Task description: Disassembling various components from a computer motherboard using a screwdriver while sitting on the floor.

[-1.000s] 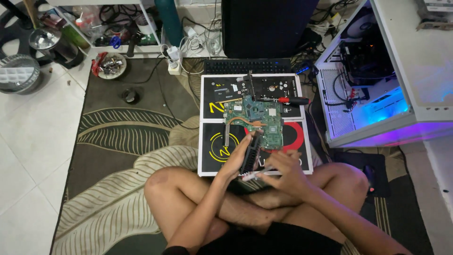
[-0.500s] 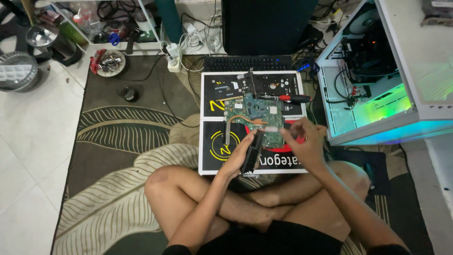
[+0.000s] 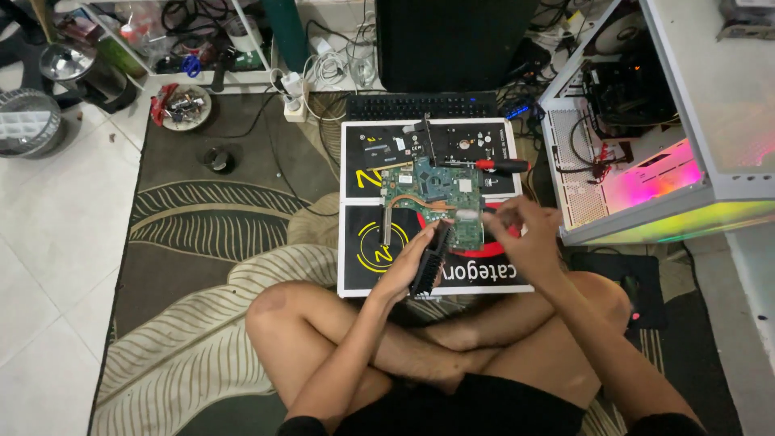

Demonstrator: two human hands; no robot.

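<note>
I sit cross-legged on a patterned rug before a black, white-edged board (image 3: pixel 484 278). A green laptop motherboard (image 3: pixel 432 194) with a copper heat pipe lies on it. My left hand (image 3: pixel 412 262) grips a black finned fan unit (image 3: pixel 429 260), held on edge at the motherboard's near side. My right hand (image 3: pixel 521 230) is raised over the board's right part, pinching a small pale piece (image 3: pixel 470 214) between its fingertips. A red-handled screwdriver (image 3: pixel 502 165) lies at the motherboard's far right corner.
A lit white computer case (image 3: pixel 646 145) stands open on the right. A black keyboard (image 3: pixel 420 105) and monitor lie beyond the board. A mouse (image 3: pixel 218 159), a bowl of small parts (image 3: pixel 184 105) and cables sit at the far left. White floor tiles lie left.
My right hand has lifted from the board's near edge and moved up and right, now holding a small pale piece. The left hand keeps its grip on the fan unit.
</note>
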